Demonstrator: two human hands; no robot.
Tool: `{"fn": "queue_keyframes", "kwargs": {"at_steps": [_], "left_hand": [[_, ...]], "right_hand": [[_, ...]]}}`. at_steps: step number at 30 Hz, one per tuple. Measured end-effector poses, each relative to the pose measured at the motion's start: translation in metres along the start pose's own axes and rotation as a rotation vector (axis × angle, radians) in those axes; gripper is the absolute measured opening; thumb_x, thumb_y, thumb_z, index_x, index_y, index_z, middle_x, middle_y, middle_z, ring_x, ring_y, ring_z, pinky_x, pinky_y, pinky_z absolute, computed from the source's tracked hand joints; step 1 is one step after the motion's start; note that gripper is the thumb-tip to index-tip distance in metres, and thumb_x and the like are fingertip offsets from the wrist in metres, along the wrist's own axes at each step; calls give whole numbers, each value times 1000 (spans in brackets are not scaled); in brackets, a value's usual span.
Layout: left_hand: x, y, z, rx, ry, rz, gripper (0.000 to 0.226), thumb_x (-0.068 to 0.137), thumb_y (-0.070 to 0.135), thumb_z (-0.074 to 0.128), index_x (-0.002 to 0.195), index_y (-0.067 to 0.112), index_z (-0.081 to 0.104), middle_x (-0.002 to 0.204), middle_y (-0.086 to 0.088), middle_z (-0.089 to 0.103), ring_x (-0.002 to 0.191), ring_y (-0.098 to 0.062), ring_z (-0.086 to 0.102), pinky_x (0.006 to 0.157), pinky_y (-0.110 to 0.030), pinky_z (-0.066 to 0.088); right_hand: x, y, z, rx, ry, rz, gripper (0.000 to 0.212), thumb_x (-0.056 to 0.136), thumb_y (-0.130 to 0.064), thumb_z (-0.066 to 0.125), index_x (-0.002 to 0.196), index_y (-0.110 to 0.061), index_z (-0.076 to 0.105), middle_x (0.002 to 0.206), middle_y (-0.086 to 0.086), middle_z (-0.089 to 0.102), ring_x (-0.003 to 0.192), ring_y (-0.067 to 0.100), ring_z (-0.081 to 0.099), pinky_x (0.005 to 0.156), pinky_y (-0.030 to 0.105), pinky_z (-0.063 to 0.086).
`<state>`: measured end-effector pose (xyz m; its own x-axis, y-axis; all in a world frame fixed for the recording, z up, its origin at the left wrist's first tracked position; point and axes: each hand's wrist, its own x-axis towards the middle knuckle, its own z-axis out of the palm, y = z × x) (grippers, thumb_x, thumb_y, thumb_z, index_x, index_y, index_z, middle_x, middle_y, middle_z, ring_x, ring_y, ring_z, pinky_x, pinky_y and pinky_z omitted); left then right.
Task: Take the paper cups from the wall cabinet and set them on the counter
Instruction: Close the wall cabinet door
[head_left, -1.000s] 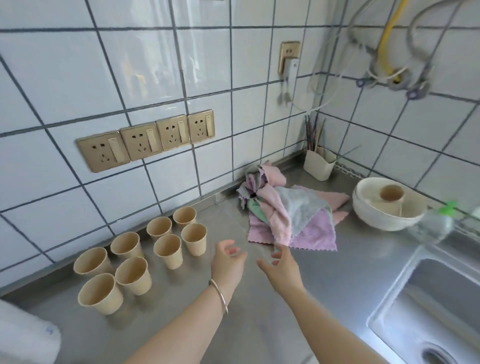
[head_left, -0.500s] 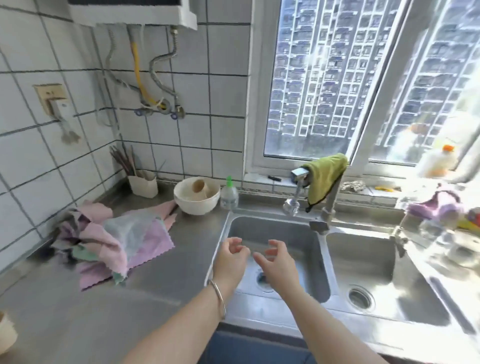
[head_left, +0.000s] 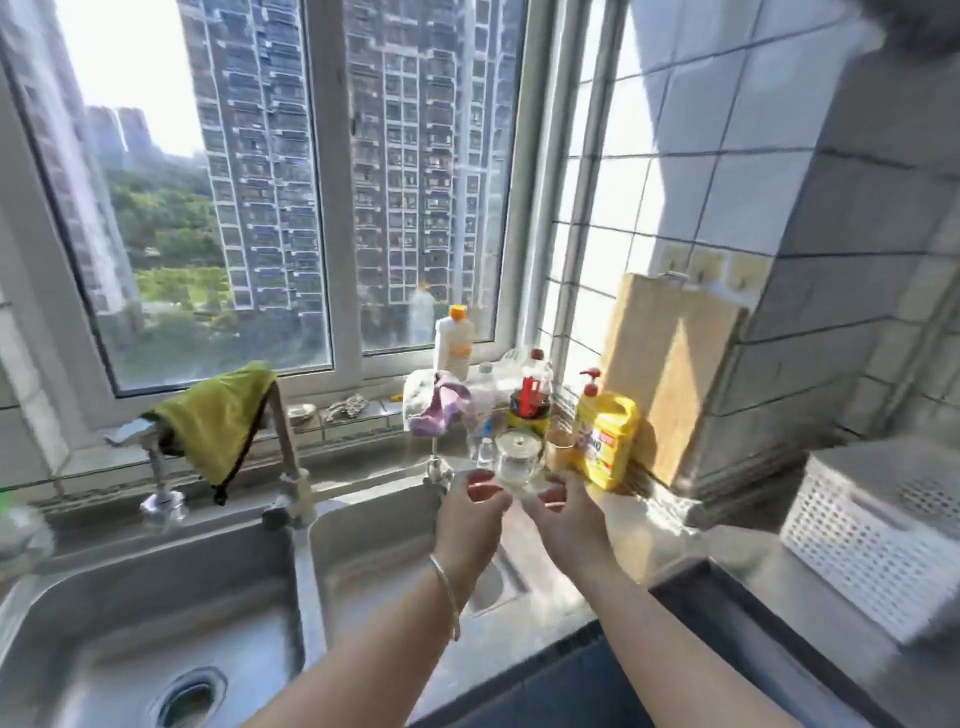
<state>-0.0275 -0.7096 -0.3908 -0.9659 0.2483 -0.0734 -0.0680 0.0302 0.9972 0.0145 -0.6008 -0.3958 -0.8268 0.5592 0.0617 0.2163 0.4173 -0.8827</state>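
No paper cups and no wall cabinet are in view now. My left hand (head_left: 470, 525) and my right hand (head_left: 569, 525) are held side by side in front of me above the right end of the steel sink (head_left: 156, 613). Both hold nothing, with fingers loosely curled. A thin bangle sits on my left wrist. The picture is blurred from head motion.
A tap (head_left: 291, 467) with a green cloth (head_left: 218, 415) hangs over the double sink. Bottles, a glass jar (head_left: 514, 460), a yellow detergent jug (head_left: 605, 441) and a wooden cutting board (head_left: 670, 374) crowd the window corner. A white perforated basket (head_left: 872, 540) stands at right.
My view has swung right, from the wall with the row of paper cups, past the cloths and sink, to the window corner. Both hands stayed empty and close together.
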Motion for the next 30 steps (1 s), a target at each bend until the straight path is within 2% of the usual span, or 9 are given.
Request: {"fn": "queue_keyframes", "kwargs": {"at_steps": [2,5,7,10,15,19,24,27,30], "left_hand": [[13,17,41,5,-80,49,25,81,9,61,104,17,55,104,-11,66,89,-21,61,82,-36,49],[32,47,95,-24,-174,104,29,80,8,62,108,11,57,104,-12,67,90,-23,62,81,-36,50],[44,68,126,-40,-241,140,27,78,10,64,103,13,57,99,-10,67,86,-21,62,75,-33,51],[71,94,169,-34,-308,204,39,66,22,64,104,15,60,99,-10,69,85,-22,64,81,-39,52],[117,133,228,-77,-454,272,29,84,7,60,112,13,55,104,-10,64,91,-21,61,76,-32,48],[147,179,276,-127,-558,365,27,87,9,59,112,16,52,103,-5,62,92,-16,61,74,-26,50],[175,241,336,-202,-596,447,27,87,11,58,112,16,55,102,-4,64,84,-15,61,71,-28,49],[180,280,368,-248,-581,524,29,86,10,56,114,17,55,106,-6,64,80,-16,60,67,-28,48],[185,319,396,-289,-528,632,35,85,9,56,118,19,55,113,-7,64,87,-20,61,79,-39,54]], "right_hand": [[19,4,-39,8,79,9,43,87,-33,62,124,-18,48,102,-2,58,92,16,58,84,33,51],[48,0,-93,-20,210,-17,39,87,-30,62,121,-15,51,102,1,60,86,16,57,67,26,46],[67,-5,-124,-23,290,-33,38,86,-28,63,120,-14,52,101,2,60,84,17,57,72,28,46],[97,-16,-164,-49,373,-63,38,88,-29,60,122,-16,51,102,-1,60,88,15,57,74,25,41],[147,-36,-215,-90,515,-79,39,89,-36,55,125,-22,48,109,-5,59,92,12,56,72,25,42],[187,-61,-265,-112,631,-130,34,91,-32,54,123,-21,49,103,-5,57,85,8,53,58,14,38],[226,-93,-329,-201,732,-195,38,90,-33,54,125,-19,49,101,-6,56,89,11,53,67,21,42],[244,-116,-370,-241,784,-253,37,90,-34,54,123,-20,51,102,-6,58,87,11,53,63,20,41],[257,-141,-406,-295,807,-322,36,89,-35,54,122,-21,52,109,-3,62,89,12,54,73,24,41]]}}
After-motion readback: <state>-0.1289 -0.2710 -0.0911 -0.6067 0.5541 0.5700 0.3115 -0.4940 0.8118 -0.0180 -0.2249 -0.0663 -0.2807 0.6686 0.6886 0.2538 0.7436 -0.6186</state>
